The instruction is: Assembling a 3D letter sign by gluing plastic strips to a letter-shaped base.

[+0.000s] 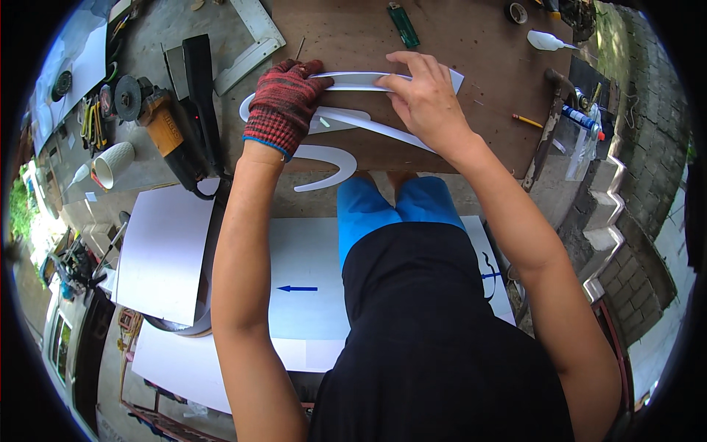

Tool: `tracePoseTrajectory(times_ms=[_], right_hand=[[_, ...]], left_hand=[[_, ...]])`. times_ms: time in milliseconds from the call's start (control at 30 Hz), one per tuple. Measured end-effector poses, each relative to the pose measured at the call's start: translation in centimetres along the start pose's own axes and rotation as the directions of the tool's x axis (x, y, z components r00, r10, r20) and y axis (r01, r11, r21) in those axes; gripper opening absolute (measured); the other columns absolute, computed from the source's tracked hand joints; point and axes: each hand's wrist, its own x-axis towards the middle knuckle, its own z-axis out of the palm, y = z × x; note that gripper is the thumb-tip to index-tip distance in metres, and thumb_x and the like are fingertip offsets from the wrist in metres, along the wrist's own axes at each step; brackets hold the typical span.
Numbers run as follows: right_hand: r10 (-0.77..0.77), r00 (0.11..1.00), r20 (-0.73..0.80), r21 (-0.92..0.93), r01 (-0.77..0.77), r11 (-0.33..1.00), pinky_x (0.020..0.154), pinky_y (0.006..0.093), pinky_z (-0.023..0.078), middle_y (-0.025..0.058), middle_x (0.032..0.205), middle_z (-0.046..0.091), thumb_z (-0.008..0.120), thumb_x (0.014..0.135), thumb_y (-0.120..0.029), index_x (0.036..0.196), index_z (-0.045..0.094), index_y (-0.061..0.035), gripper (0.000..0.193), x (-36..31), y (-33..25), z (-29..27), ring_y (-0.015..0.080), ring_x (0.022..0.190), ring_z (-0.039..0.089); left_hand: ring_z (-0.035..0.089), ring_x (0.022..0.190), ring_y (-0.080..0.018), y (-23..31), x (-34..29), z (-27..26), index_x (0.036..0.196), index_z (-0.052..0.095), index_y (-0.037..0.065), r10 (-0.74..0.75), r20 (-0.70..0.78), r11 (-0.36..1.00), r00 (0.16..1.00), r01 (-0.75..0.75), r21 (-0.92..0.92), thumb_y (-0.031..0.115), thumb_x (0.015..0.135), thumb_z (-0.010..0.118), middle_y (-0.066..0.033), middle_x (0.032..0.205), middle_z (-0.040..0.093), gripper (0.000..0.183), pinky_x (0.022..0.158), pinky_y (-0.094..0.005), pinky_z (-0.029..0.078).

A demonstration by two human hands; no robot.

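Note:
My left hand [283, 107], in a red and black knit glove, has its fingers closed at the left part of a narrow white strip [353, 81] with a greyish inner face. My bare right hand [428, 99] pinches the same strip between thumb and fingers, further right. Its free end reaches past my right fingers. Beside and below the strip is a flat white cut-out piece [390, 131] with a hooked, curved band [335, 175] extending over the table's near edge. The glove hides part of where these pieces meet.
Left stand an orange angle grinder [166, 132], a white cup [114, 163] and a metal corner frame [254, 44]. On the brown tabletop [479, 96] lie a green tool [402, 26], pencil [527, 121], tape roll [515, 12] and white squeeze bottle [546, 40]. White sheets [166, 250] lie behind.

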Motion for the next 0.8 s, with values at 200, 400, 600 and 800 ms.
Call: tracePoseTrajectory(times_ms=[200,400,600,800], right_hand=[[-0.024,0.998,0.062,-0.073,0.028,0.997,0.102,0.0469,0.037,0.012,0.129,0.057,0.064,0.076,0.003,0.107,0.071,-0.0129,0.035,0.9,-1.0,1.0,0.0315,0.122,0.051],[-0.044,0.991,0.126,-0.048,0.051,0.998,0.107,0.0497,0.032,0.0137,0.136,0.054,0.06,0.08,0.002,0.111,0.071,-0.0138,0.037,1.9,-2.2,1.0,0.0319,0.127,0.047],[-0.053,0.996,0.075,0.104,0.045,0.994,0.104,0.0468,0.037,0.0103,0.128,0.058,0.068,0.077,0.0,0.111,0.068,-0.0127,0.036,1.0,-1.2,-0.5,0.0319,0.121,0.051],[-0.01,0.999,-0.048,0.158,0.017,0.987,0.089,0.0399,0.048,0.0085,0.11,0.065,0.075,0.079,-0.005,0.1,0.068,-0.0067,0.021,-0.8,1.1,0.4,0.0299,0.104,0.06]], left_hand=[[0.058,0.114,-0.0332,0.3,0.0,-0.8,0.106,0.073,0.014,0.027,0.02,0.999,0.999,-0.028,0.043,0.01,0.083,0.066,-0.0087,0.123,0.066,0.024,0.099,-0.0422,0.047],[0.057,0.116,-0.0334,0.5,-0.1,-0.6,0.103,0.072,0.014,0.059,0.004,0.997,0.998,-0.059,0.058,0.012,0.083,0.065,-0.0096,0.126,0.065,0.021,0.103,-0.0436,0.042],[0.058,0.118,-0.0324,0.5,-0.5,-0.2,0.106,0.072,0.015,0.03,-0.01,1.0,1.0,-0.03,0.001,0.014,0.082,0.064,-0.0096,0.124,0.066,0.025,0.109,-0.0486,0.038],[0.063,0.11,-0.0294,0.5,0.2,0.0,0.105,0.074,0.014,0.036,-0.024,0.999,0.999,-0.037,-0.033,0.015,0.085,0.064,-0.006,0.115,0.07,0.022,0.097,-0.043,0.048]])
